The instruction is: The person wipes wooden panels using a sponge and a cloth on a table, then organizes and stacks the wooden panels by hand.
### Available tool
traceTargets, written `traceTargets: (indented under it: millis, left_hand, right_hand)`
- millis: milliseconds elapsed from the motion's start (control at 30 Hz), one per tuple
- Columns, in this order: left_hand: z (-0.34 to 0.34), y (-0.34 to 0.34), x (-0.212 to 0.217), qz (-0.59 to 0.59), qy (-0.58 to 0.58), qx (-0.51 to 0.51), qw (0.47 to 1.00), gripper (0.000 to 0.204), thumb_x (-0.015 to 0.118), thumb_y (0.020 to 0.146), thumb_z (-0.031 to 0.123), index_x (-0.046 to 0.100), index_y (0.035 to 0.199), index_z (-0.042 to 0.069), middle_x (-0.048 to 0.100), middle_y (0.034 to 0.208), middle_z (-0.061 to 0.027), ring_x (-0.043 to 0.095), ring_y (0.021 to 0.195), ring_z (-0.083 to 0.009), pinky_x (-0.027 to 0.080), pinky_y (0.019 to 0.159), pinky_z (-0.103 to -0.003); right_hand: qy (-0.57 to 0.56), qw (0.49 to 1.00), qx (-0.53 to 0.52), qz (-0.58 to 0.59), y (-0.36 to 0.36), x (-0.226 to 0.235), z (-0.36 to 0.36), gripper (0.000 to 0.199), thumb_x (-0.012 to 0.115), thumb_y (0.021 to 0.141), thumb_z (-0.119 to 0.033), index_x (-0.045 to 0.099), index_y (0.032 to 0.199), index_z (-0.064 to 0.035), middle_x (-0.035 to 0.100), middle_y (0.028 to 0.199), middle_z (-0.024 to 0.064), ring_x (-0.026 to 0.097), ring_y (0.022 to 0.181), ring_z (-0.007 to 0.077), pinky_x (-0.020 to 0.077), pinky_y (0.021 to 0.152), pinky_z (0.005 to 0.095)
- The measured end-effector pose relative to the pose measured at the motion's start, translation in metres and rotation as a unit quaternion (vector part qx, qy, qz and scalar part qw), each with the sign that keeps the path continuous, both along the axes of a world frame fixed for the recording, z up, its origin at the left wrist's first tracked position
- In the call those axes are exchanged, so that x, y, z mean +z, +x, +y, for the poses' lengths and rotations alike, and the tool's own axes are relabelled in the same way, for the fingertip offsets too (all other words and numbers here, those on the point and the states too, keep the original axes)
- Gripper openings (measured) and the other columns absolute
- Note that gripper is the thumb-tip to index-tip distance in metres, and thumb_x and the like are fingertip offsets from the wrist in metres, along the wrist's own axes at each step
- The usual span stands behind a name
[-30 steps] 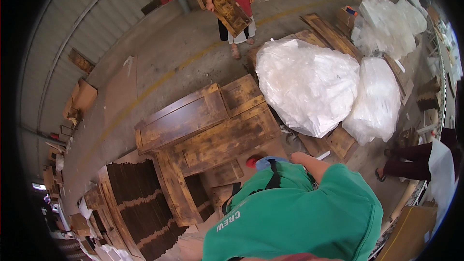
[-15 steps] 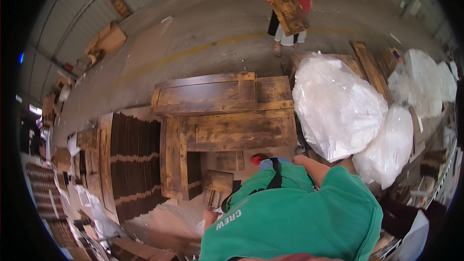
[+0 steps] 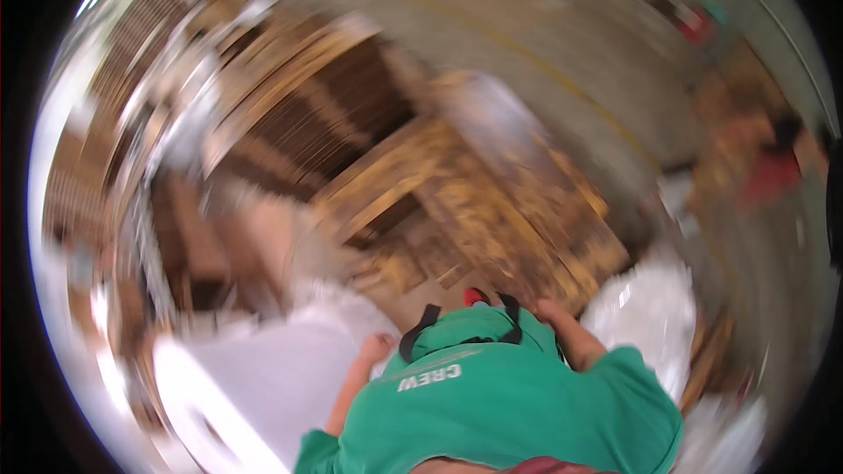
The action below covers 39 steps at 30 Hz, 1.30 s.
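My left hand hangs at my left side, beside a large white roll of sheet material. My right hand is low in front of me, close to the near edge of the brown wooden panels. Whether it touches them, I cannot tell. The fingers of both hands are smeared or turned away, and nothing shows clearly in either. One long panel lies on top of the others. Smaller wooden pieces lie in the gap below them.
Brown cardboard sheets stand packed left of the panels. White plastic bundles lie to my right. A blurred person with a wooden panel is at the far right. A yellow line crosses the concrete floor.
My view has swung left, so the panels and cardboard look turned clockwise. The white roll and my left forearm have come into sight. The other person now appears at the far right.
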<state>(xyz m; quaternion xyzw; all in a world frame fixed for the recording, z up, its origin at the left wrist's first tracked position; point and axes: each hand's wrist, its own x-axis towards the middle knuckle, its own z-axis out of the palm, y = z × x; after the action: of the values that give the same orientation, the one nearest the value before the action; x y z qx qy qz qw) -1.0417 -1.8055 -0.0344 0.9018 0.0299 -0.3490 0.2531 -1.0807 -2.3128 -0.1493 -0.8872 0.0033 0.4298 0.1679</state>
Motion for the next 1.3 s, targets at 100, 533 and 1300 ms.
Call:
traceTargets:
  millis: [100,533,1300]
  left_hand:
    - [0.029,-0.012,0.029,-0.099,-0.024,0.290,0.952,0.037,0.064,0.079,0.036,0.064,0.098,0.004,0.066,0.088,-0.0163,0.064,0.083,-0.0272,0.050,0.073,-0.036]
    - [0.038,-0.151,-0.077,0.001,0.147,0.169,0.975,0.037,0.047,0.086,0.036,0.067,0.092,0.006,0.064,0.093,-0.0188,0.058,0.098,-0.0277,0.044,0.084,-0.042]
    - [-0.072,0.106,-0.070,-0.040,-0.258,-0.107,0.959,0.024,0.061,0.080,0.023,0.065,0.095,0.004,0.065,0.087,-0.0158,0.064,0.081,-0.0257,0.049,0.072,-0.035]
  right_hand:
    - [-0.019,0.999,0.039,-0.027,0.034,-0.004,-0.016,0.029,0.055,0.076,-0.032,0.067,0.088,-0.0083,0.064,0.090,0.0174,0.061,0.084,0.0349,0.0478,0.075,0.0425]
    - [0.047,0.986,0.028,-0.158,0.230,0.085,0.087,0.026,0.057,0.069,-0.021,0.066,0.090,-0.0085,0.063,0.090,0.0174,0.061,0.085,0.0357,0.0490,0.072,0.0440]
    - [-0.144,0.920,-0.364,-0.016,-0.149,0.039,-0.008,0.030,0.060,0.064,-0.024,0.069,0.082,-0.0035,0.064,0.092,0.0183,0.062,0.088,0.0333,0.0502,0.075,0.0402]
